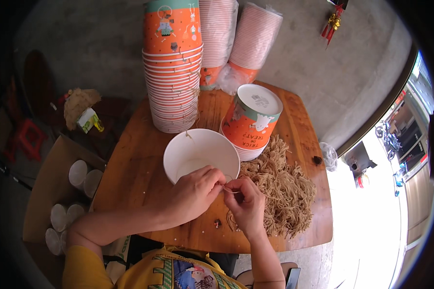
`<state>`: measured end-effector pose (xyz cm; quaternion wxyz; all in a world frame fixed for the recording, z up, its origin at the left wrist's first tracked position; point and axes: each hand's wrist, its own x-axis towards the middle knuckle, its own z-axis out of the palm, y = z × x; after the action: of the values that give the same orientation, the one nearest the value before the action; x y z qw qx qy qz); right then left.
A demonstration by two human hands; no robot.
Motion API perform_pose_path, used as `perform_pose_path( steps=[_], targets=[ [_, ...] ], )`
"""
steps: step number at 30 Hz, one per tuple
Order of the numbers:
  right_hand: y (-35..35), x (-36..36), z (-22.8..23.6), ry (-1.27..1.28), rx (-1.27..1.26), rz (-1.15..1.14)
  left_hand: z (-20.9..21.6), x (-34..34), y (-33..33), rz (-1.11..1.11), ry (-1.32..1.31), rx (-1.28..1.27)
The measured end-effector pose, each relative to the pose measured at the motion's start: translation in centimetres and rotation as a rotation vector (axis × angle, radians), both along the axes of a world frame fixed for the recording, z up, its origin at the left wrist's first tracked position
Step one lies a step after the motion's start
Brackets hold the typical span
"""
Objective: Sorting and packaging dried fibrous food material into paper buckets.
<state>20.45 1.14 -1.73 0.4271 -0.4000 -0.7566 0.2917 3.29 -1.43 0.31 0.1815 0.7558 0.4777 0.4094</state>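
Note:
My left hand [196, 191] and my right hand [246, 202] meet fingertip to fingertip, pinching a thin tan string [233, 191]. They work at the near right rim of a white paper bucket [197, 144], whose open mouth faces me. A small loop of string hangs over that bucket's far rim. Beside my right hand lies a large heap of tan strings [289, 197]. Behind it stands a short upside-down stack of orange and green paper buckets [250, 123]. The fingertips hide how the string runs at the rim.
A tall stack of orange buckets [172, 91] with strings stands on the wooden table [125, 178]. Plastic-wrapped bucket stacks [256, 36] are at the back. On the left, a cardboard box [50, 192] holds several white cups. A dark lump [317, 159] sits near the right edge.

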Motion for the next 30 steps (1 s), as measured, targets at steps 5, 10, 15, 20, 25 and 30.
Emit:
perform_pose_path(
  steps=[5, 10, 15, 20, 25, 30],
  targets=[
    [0.0, 0.1, -0.2, 0.013, 0.002, 0.015, -0.3, 0.0, 0.2, 0.016, -0.029, -0.077],
    [-0.1, 0.1, -0.2, 0.018, 0.012, 0.013, -0.5, 0.2, 0.2, 0.019, -0.092, -0.065],
    [-0.3, -0.1, -0.7, 0.051, 0.043, 0.001, -0.7, 0.4, 0.2, 0.005, -0.147, -0.104],
    [-0.9, -0.6, -1.1, 0.078, 0.070, -0.067, -0.3, 0.4, 0.1, 0.010, -0.240, -0.185],
    [-1.2, -1.0, -1.2, 0.115, 0.045, -0.129, 0.7, 0.1, 0.2, -0.004, -0.261, -0.319],
    [-0.7, -0.1, -3.1, 0.490, -0.268, -0.032, 1.0, 0.2, 0.6, -0.050, -0.268, -0.325]
  ],
)
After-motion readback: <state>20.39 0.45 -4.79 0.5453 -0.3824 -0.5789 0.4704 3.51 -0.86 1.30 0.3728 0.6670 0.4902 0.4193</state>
